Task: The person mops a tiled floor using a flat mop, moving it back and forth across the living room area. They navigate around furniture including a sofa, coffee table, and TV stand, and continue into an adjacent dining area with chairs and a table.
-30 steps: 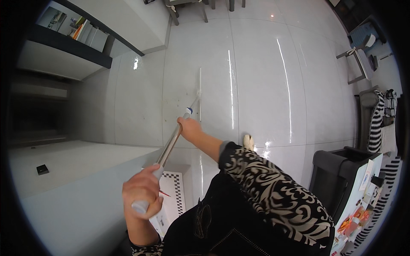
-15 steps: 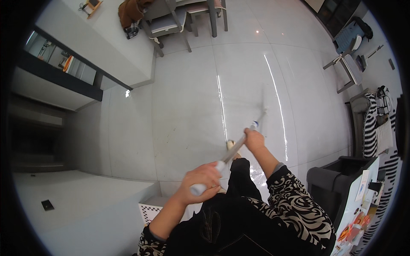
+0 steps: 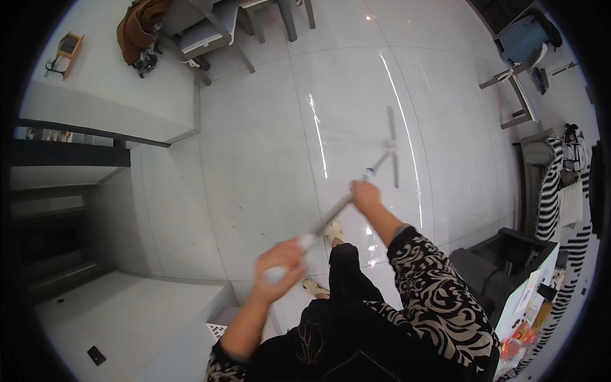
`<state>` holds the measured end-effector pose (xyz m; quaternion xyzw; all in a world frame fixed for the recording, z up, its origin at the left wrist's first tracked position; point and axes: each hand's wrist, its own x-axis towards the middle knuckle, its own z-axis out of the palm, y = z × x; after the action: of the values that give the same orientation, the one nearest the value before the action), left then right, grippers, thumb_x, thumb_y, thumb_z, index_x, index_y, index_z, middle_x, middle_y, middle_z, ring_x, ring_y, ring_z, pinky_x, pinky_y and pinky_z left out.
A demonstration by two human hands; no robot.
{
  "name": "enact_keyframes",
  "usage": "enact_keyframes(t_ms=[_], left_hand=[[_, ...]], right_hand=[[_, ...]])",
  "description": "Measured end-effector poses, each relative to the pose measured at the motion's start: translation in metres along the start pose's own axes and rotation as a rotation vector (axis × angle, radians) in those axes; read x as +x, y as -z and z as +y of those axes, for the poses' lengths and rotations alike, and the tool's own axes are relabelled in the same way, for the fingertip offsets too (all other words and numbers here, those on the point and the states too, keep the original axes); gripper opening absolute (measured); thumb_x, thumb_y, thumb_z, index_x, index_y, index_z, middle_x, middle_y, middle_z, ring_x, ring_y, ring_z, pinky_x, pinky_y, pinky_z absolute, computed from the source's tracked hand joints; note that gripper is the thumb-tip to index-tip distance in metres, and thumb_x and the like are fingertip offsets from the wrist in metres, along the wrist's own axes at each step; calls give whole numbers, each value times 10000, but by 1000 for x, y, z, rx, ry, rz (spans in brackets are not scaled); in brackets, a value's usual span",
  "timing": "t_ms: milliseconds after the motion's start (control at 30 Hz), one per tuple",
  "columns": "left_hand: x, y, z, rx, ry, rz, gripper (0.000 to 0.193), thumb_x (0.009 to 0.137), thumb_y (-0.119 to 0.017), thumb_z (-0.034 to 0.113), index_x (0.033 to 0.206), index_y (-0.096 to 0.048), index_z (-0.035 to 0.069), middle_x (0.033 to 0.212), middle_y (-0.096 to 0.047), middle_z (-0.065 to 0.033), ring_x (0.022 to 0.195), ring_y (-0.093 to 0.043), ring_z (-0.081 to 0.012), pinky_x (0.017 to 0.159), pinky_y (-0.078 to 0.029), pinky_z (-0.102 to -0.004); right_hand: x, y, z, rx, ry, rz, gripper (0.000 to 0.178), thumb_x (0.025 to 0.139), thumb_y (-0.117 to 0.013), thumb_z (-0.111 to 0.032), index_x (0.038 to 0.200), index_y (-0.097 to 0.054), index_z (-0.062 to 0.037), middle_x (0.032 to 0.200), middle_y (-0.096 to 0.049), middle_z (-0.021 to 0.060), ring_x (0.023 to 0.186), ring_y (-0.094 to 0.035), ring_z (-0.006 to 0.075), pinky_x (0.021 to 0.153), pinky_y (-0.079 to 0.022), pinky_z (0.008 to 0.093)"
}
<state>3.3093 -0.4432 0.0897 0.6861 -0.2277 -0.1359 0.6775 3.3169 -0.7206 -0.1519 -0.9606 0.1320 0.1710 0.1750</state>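
Note:
Both of my hands are closed around the pale pole of a flat mop point(image 3: 333, 216) that slants from lower left to upper right. My left hand point(image 3: 279, 268) wraps the white grip at the top end and is slightly blurred. Farther down the pole, my right hand point(image 3: 366, 198) grips just behind a blue-and-white collar point(image 3: 368, 173). The mop's narrow grey head point(image 3: 391, 124) lies on the glossy tiled floor point(image 3: 267, 140), lengthwise away from me. Several small dark specks point(image 3: 233, 225) dot the floor left of the pole.
Chairs point(image 3: 210, 28) stand at the far left beside a white wall block point(image 3: 127, 95). Another chair point(image 3: 519, 95) and a blue suitcase point(image 3: 527, 39) are at the far right. A dark armchair-like seat point(image 3: 480, 267) and a cluttered table point(image 3: 531, 299) sit close on my right. My light shoes point(image 3: 334, 233) are below the pole.
My hands and the pole have shifted left in the picture. The mop head, smeared before, now shows as a clear bar. Both shoes now show, and the view has turned somewhat.

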Motion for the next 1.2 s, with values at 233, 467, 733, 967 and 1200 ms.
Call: enact_keyframes(t_ms=[233,467,733,967,1200], left_hand=[[-40,75,129,220,88,416,224,634,-673,65,586,-457,99,646,-540,-42,722,-537,-221,950,-403,-501],[-23,66,184,442,-53,276,258,646,-687,86,557,-446,116,577,-519,-14,620,-528,-185,930,-436,-460],[48,90,74,98,-100,141,165,632,-651,-13,598,-513,70,659,-593,-50,719,-619,-235,905,-461,-490],[121,102,-45,-57,-92,110,154,691,-677,-39,669,-552,49,750,-624,-55,798,-616,-246,962,-421,-475],[69,226,3,-63,-1,419,149,645,-623,-49,633,-512,49,688,-570,-65,740,-571,-222,922,-425,-486]], right_hand=[[2,9,-230,312,522,-99,135,751,-600,-169,851,-571,-83,706,-616,161,694,-627,348,575,-495,462],[-18,53,-278,444,726,-206,142,717,-633,-122,831,-566,-69,702,-614,156,700,-624,356,578,-481,470],[78,70,-147,66,335,1,114,759,-595,-159,852,-555,-107,737,-622,150,742,-629,355,611,-487,476],[200,53,-103,-68,241,64,180,755,-625,-174,917,-589,-106,775,-640,163,747,-636,355,633,-501,473],[192,15,-253,-19,564,-13,155,751,-634,-197,844,-564,-94,697,-613,148,677,-628,337,590,-496,468]])
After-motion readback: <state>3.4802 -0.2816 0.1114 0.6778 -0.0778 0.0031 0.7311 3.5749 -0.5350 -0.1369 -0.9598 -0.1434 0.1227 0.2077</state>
